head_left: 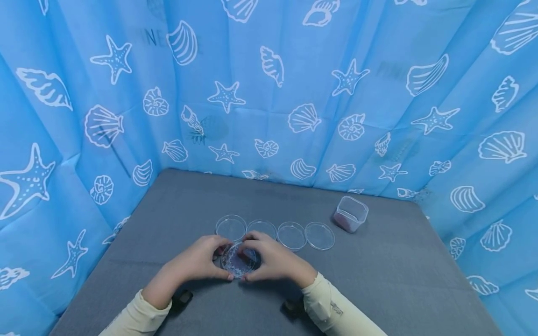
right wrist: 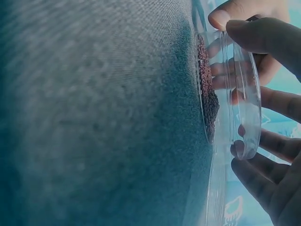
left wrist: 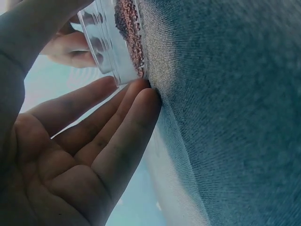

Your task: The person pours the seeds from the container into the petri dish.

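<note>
A clear petri dish [head_left: 237, 269] sits on the grey cloth between my two hands. Reddish-brown and dark granules [right wrist: 207, 84] lie on its bottom, best seen in the wrist views. Above it is a clear lid [right wrist: 254, 106], which my right hand [head_left: 274, 259] holds by the rim, thumb on the near side and fingers on the far side. From the left, my left hand [head_left: 201, 259] holds the dish's side between thumb and fingers. The two thumbs come close together at the near edge.
Several clear petri dishes [head_left: 291, 235] stand in a row just behind my hands. Farther back on the right is a clear plastic tub [head_left: 352, 212] with reddish-brown contents. A blue shell-patterned curtain [head_left: 269, 112] borders the table's back and sides.
</note>
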{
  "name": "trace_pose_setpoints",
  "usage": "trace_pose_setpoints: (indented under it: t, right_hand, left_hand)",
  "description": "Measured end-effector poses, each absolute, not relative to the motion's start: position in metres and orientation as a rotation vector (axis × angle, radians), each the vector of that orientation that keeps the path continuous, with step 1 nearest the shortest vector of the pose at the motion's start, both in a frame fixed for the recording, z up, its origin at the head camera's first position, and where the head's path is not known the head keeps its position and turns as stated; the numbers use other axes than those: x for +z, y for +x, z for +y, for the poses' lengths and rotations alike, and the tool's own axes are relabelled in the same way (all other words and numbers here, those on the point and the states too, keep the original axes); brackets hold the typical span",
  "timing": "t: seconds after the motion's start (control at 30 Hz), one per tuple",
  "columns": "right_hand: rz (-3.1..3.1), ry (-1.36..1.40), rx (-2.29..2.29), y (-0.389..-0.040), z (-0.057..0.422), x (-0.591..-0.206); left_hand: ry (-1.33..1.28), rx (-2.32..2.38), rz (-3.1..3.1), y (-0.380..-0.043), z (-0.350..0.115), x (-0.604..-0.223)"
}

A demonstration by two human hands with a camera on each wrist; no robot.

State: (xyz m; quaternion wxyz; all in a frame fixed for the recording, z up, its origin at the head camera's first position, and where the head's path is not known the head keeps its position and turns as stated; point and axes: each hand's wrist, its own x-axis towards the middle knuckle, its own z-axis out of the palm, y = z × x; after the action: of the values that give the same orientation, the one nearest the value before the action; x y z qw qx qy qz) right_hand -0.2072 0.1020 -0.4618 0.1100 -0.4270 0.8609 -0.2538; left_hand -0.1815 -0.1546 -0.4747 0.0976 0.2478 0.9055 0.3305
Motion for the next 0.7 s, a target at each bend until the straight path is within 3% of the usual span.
trace_pose_setpoints:
  t: [0.7]
  right_hand:
    - [2.502, -1.301, -0.666, -0.213, 0.089, -0.460]
  left_hand:
    - [0.680, 1.035, 2.629, -0.181, -0.156, -0.475]
